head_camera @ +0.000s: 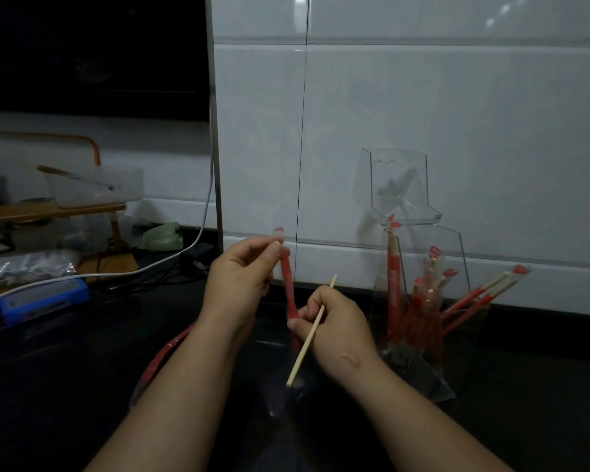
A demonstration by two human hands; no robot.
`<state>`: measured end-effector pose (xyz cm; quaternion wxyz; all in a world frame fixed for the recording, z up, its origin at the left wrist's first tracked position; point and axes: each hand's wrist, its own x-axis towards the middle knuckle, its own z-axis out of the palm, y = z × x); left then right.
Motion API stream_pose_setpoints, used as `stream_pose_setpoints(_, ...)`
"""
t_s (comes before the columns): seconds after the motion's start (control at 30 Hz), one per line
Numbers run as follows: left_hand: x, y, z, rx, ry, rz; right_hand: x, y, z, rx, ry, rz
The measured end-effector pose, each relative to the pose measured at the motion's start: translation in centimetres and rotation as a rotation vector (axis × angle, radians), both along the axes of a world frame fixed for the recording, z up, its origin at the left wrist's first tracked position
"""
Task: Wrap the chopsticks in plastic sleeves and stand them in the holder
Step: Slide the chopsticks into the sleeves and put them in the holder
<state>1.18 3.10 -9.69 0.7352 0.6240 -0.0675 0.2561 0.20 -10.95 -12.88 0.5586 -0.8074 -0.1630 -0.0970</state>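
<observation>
My left hand [239, 277] pinches the top of a red-printed plastic sleeve [288, 287] that hangs upright between both hands. My right hand [334, 321] grips a bare wooden chopstick [309, 338], tilted with its tip up to the right, and its thumb and fingers also touch the sleeve's lower end. To the right a clear acrylic holder [419, 366] stands on the dark counter against the wall. Several wrapped chopsticks [423, 294] with red sleeves lean inside it. More red sleeves [164, 356] lie on the counter under my left forearm.
White wall tiles [423, 114] rise right behind the holder. On the left are a blue device [45, 298], a white cable [171, 257], a translucent tub [96, 189] on a wooden rack, and plastic bags [21, 267]. The black counter [525, 386] extends to the right.
</observation>
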Motion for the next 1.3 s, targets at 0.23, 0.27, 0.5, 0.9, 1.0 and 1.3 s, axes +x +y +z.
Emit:
stream_pose_setpoints(0.23,-0.1,-0.3,0.2,-0.039,0.01,-0.059,0.0,0.0,-0.2,-0.064,-0.021,-0.031)
stream_pose_setpoints(0.27,0.0,-0.3,0.1,-0.04,0.016,-0.053,0.1,0.0,-0.2,-0.068,-0.025,-0.037)
stream_pose_setpoints(0.5,-0.1,-0.3,0.2,-0.062,-0.001,-0.05,-0.2,-0.3,0.1,-0.071,-0.044,-0.058)
stream_pose_setpoints(0.9,0.2,0.0,0.0,0.076,-0.105,0.167,-0.3,-0.5,0.8,0.231,-0.166,-0.075)
stream_pose_setpoints(1.0,0.0,-0.4,-0.1,0.225,-0.108,0.192,-0.5,-0.5,1.3,0.283,-0.309,-0.126)
stream_pose_setpoints(1.3,-0.2,-0.7,-0.3,0.356,-0.094,0.235,-1.7,-0.6,1.6,0.456,-0.546,-0.154)
